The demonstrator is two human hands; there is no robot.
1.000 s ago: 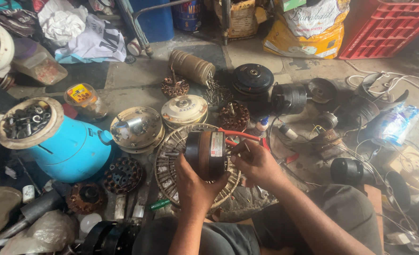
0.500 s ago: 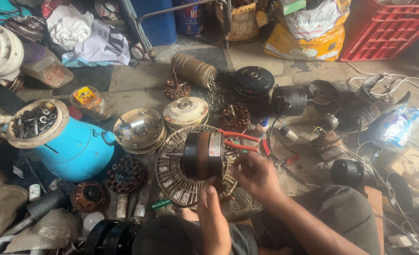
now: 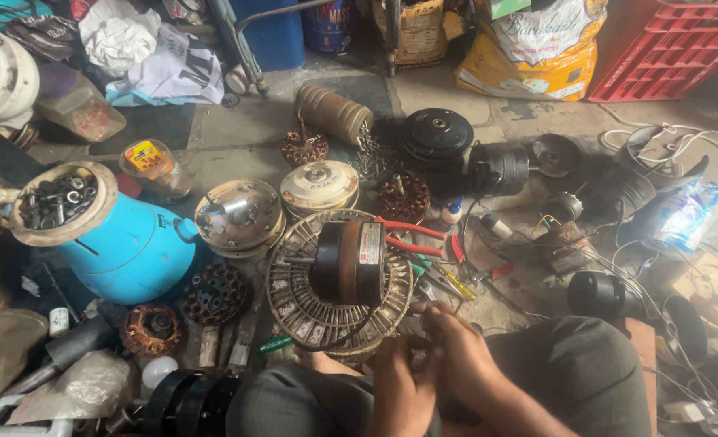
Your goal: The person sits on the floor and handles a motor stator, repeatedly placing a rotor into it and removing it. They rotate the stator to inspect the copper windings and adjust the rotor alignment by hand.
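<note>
Seen from above, on a cluttered workshop floor (image 3: 237, 137). Left hand (image 3: 399, 388) and right hand (image 3: 464, 356) close together, touching, low in the frame just in front of a round wire fan guard (image 3: 294, 307). Fingers curled inward, pinched on something too small to tell. Dark motor (image 3: 349, 263) with a red label standing on edge atop the guard, apart from both hands. Red-handled pliers (image 3: 407, 236) just right of the motor; blue cylinder (image 3: 128, 251) to the left.
</note>
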